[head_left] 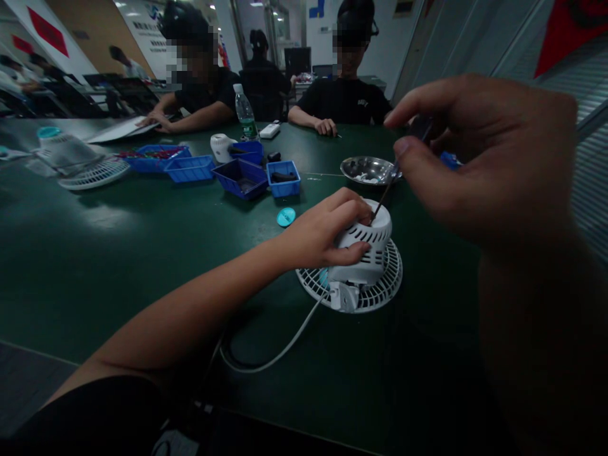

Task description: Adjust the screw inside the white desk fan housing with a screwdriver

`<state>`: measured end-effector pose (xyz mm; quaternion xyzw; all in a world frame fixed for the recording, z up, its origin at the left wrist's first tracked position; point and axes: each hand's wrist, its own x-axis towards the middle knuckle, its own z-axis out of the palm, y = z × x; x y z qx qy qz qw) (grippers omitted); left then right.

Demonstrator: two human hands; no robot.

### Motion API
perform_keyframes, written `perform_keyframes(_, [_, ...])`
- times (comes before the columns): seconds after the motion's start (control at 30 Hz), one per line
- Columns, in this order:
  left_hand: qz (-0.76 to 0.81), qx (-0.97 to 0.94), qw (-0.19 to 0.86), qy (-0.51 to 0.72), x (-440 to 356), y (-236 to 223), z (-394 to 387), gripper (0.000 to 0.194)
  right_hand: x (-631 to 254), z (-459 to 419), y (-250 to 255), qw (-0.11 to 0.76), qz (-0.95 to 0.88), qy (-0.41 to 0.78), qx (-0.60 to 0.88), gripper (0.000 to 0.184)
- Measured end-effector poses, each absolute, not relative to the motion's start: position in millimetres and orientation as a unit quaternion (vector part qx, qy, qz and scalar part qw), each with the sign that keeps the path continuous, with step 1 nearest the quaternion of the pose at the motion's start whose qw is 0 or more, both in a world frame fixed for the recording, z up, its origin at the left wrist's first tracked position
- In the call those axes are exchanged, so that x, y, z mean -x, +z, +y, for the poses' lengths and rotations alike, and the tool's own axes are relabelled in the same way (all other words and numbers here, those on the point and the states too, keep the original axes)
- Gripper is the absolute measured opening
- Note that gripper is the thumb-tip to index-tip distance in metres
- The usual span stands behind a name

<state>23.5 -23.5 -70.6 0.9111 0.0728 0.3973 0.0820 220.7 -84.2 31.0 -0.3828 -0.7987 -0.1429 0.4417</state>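
Observation:
A white electric fan (368,253) lies face down on its round grille, its slotted motor housing pointing up. My left hand (330,234) grips the housing from the left, fingertips over its top edge. Above and to the right, my right hand (494,152) is closed around the dark handle of a screwdriver (387,192). The shaft slants down to the top of the housing; its tip is hidden in the recess there. A white cord (289,345) runs from the fan's bracket and loops left. Left of the housing lies a turquoise round cap (286,217).
Several blue bins (240,179) stand mid-table beside a white housing part (221,147). A steel bowl (365,170) with small white parts sits behind the fan. Farther back are a bottle (244,114) and two seated people. Another fan (78,158) lies at left on the green table (190,234).

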Motion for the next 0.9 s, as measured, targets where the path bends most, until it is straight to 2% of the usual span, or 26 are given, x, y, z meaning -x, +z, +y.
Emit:
perform_keyframes(0.17, [0.076, -0.912, 0.075, 0.396, -22.9, -71.2, -23.6, 0.035, -220.1, -85.0, 31.1, 0.466, -0.802, -0.082, 0.364, 0.033])
perform_keyframes(0.3, [0.079, -0.913, 0.08, 0.393, -22.8, -70.9, -23.7, 0.035, -220.8, -84.4, 31.8, 0.447, -0.803, -0.112, 0.378, 0.017])
perform_keyframes(0.4, [0.08, -0.914, 0.079, 0.391, -23.3, -70.8, -23.4, 0.035, -221.9, -83.0, 31.2, 0.434, -0.796, -0.139, 0.399, 0.012])
perform_keyframes(0.63, [0.073, -0.911, 0.075, 0.4, -23.8, -70.2, -23.7, 0.033, -223.5, -79.5, 29.1, 0.416, -0.822, -0.086, 0.379, 0.03])
perform_keyframes(0.77, [0.081, -0.913, 0.079, 0.392, -22.9, -70.1, -24.3, 0.034, -222.1, -83.0, 33.1, 0.412, -0.815, -0.109, 0.392, 0.017])
perform_keyframes(0.9, [0.08, -0.912, 0.081, 0.393, -22.1, -71.5, -24.2, 0.035, -221.1, -88.1, 35.0, 0.413, -0.797, -0.133, 0.419, 0.023])
